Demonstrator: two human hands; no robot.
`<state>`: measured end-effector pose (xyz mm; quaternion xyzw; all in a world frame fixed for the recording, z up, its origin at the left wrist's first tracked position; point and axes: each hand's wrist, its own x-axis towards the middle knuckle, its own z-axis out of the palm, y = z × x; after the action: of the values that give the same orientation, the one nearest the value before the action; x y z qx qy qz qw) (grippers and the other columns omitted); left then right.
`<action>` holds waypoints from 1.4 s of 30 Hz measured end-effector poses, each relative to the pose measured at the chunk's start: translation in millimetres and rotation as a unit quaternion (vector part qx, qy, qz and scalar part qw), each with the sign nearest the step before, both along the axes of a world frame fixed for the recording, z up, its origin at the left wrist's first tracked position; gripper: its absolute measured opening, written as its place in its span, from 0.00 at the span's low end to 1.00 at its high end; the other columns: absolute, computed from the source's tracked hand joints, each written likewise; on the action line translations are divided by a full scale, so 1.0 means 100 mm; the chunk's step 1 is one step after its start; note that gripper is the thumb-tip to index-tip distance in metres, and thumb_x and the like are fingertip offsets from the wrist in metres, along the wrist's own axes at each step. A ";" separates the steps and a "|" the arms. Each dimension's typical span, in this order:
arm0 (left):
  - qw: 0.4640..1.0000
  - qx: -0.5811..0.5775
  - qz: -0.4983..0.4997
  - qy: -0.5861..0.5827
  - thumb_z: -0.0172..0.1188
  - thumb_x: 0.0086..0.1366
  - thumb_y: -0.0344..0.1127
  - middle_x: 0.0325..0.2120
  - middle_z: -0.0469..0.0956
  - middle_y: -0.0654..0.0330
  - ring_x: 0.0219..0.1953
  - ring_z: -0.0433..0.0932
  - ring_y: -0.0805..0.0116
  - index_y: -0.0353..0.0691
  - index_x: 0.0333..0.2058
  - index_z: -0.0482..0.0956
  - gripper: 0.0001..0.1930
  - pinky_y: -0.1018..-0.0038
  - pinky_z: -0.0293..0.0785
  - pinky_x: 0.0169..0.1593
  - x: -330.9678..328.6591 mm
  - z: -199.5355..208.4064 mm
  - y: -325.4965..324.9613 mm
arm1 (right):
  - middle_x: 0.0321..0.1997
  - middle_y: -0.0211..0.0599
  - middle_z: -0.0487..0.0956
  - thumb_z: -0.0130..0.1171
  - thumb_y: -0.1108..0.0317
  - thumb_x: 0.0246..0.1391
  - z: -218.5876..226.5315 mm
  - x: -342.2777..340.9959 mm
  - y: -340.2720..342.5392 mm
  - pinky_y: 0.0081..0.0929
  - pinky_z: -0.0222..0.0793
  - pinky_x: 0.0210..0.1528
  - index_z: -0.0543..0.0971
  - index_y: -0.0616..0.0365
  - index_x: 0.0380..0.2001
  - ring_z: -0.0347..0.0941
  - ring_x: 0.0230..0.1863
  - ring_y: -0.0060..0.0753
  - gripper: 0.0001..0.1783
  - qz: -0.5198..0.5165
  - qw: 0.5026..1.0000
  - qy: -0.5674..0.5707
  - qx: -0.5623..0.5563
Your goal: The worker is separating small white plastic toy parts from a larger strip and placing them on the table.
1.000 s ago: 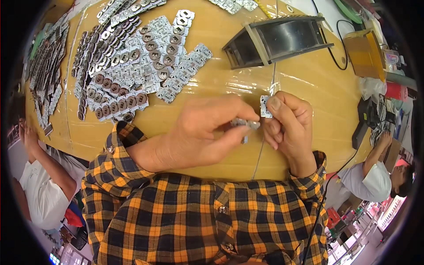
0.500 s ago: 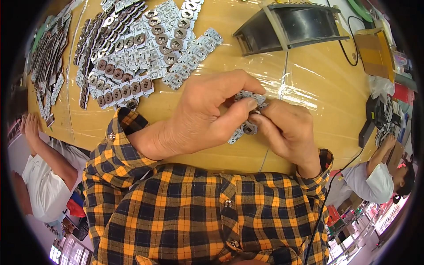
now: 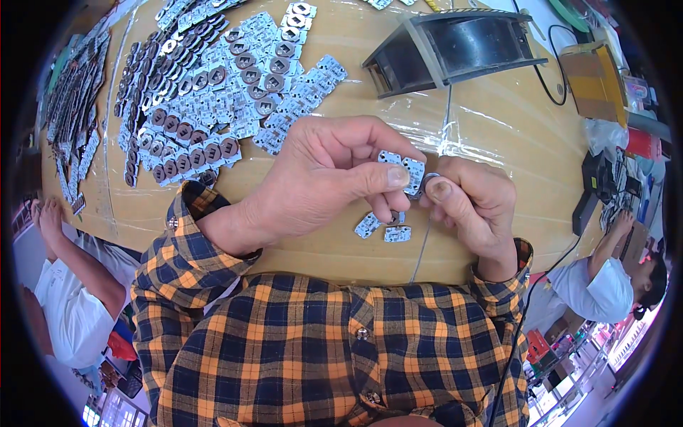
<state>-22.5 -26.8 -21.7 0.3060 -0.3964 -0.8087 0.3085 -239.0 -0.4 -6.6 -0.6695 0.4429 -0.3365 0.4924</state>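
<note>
My left hand (image 3: 320, 181) is closed, its thumb and forefinger pinching a small pale circuit board (image 3: 409, 171) in front of me. My right hand (image 3: 473, 203) is also closed, thumb against forefinger, at that board's right edge. A dark round part with a shiny rim (image 3: 431, 179) shows at its fingertips; whether it is joined to the board I cannot tell. Just below my hands, loose small circuit boards (image 3: 397, 233) lie on the table. Left of my hands spreads a large heap of circuit board strips (image 3: 196, 160), many with round metal battery holders.
Further left, more board strips (image 3: 75, 114) stand in dense stacks on the film-covered table (image 3: 313, 256). A black boxy frame (image 3: 455, 50) stands at the far right, with a cardboard box (image 3: 594, 82) and a black device (image 3: 597, 178) beyond. People work on both sides.
My right hand has turned and moved slightly right. The board in my left hand now shows its flat face. A separate small board now shows on the table below my hands.
</note>
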 end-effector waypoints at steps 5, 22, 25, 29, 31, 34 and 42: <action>1.000 0.010 0.014 -0.003 0.59 0.64 0.26 0.27 0.82 0.53 0.28 0.82 0.71 0.28 0.45 0.78 0.11 0.80 0.80 0.29 -0.03 0.02 0.02 | 0.16 0.29 0.73 0.52 0.69 0.61 -0.03 -0.03 -0.02 0.18 0.56 0.17 0.75 0.64 0.21 0.64 0.15 0.15 0.15 0.011 1.000 -0.004 -0.020; 1.000 0.024 -0.009 0.001 0.58 0.63 0.24 0.25 0.81 0.57 0.25 0.82 0.74 0.28 0.40 0.78 0.08 0.82 0.79 0.28 0.01 0.03 -0.02 | 0.15 0.28 0.70 0.51 0.63 0.64 0.02 0.03 0.02 0.13 0.53 0.15 0.74 0.63 0.25 0.60 0.12 0.12 0.16 -0.028 0.998 -0.026 0.059; 0.990 0.098 -0.027 0.095 0.57 0.64 0.23 0.27 0.81 0.56 0.28 0.82 0.73 0.28 0.40 0.77 0.07 0.80 0.81 0.29 -0.01 0.06 -0.01 | 0.13 0.29 0.67 0.46 0.63 0.66 0.04 0.02 0.01 0.14 0.49 0.12 0.70 0.62 0.25 0.56 0.10 0.12 0.17 -0.023 0.893 -0.311 0.324; 0.997 -0.006 0.040 0.059 0.56 0.65 0.23 0.32 0.79 0.51 0.29 0.82 0.69 0.27 0.43 0.75 0.09 0.76 0.81 0.31 -0.05 0.01 0.08 | 0.13 0.29 0.65 0.44 0.63 0.67 0.00 0.06 0.00 0.15 0.47 0.10 0.68 0.61 0.24 0.54 0.10 0.13 0.18 -0.089 0.878 -0.324 0.341; 0.995 -0.068 0.076 0.023 0.55 0.65 0.22 0.33 0.79 0.51 0.30 0.82 0.68 0.27 0.43 0.75 0.09 0.75 0.81 0.33 -0.09 0.00 0.11 | 0.13 0.29 0.66 0.45 0.63 0.67 -0.02 0.06 0.01 0.15 0.47 0.11 0.68 0.61 0.24 0.54 0.10 0.12 0.18 -0.089 0.906 -0.279 0.306; 0.981 -0.145 0.128 -0.027 0.59 0.62 0.23 0.28 0.80 0.58 0.28 0.82 0.72 0.30 0.40 0.78 0.08 0.80 0.79 0.30 -0.09 0.01 0.10 | 0.14 0.27 0.67 0.48 0.63 0.66 -0.03 0.06 0.04 0.14 0.47 0.13 0.69 0.61 0.24 0.54 0.11 0.12 0.17 -0.091 0.952 -0.173 0.234; 0.940 -0.307 0.100 -0.113 0.55 0.63 0.17 0.32 0.77 0.54 0.31 0.81 0.72 0.27 0.42 0.76 0.09 0.82 0.78 0.33 -0.04 0.00 0.11 | 0.14 0.22 0.69 0.50 0.63 0.66 -0.05 0.04 0.03 0.12 0.50 0.16 0.76 0.62 0.25 0.58 0.14 0.08 0.17 -0.066 0.956 -0.165 0.232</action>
<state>-26.9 -15.4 -21.3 0.3232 -0.6253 -0.5728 0.4200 -234.8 2.2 -12.0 -0.4415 0.4646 -0.3617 0.6770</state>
